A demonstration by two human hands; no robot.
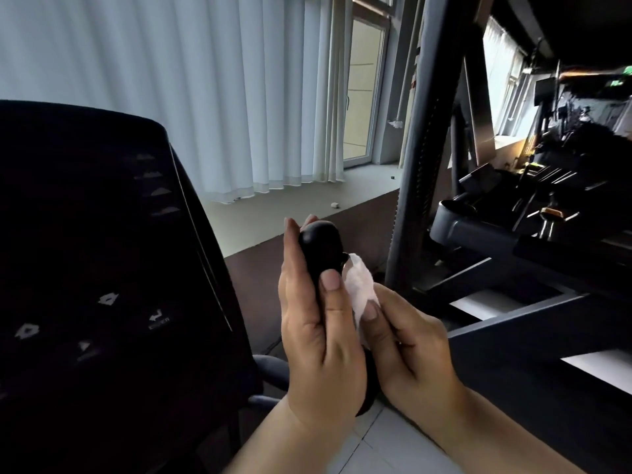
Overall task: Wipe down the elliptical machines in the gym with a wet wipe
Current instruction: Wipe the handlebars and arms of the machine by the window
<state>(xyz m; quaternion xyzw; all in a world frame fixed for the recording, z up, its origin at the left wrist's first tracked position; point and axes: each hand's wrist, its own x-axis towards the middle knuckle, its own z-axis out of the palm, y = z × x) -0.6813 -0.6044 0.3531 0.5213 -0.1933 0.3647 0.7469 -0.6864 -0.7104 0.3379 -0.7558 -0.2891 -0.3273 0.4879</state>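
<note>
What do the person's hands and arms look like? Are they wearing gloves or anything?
No gloves! The left hand and the right hand are bare, with no rings, watch or bracelets showing. The nails look plain and unpainted. The left forearm and right forearm are bare too, with no sleeves in view.

Dim gym interior lit by soft, cool daylight from the upper left, diffused through pale curtains [205,97] and a glass door [364,90]. The elliptical console [102,251] at left lies in deep shadow, almost black, its button marks faint grey. The left hand [314,336] and right hand [407,347] are evenly lit and sharp. The wet wipe [359,285] shows bright white, the handle grip [319,248] a black silhouette. Distant machines [547,206] at right are dark and smeared, with small warm glints. Wide-angle distortion tilts the upright post [420,148].
</note>
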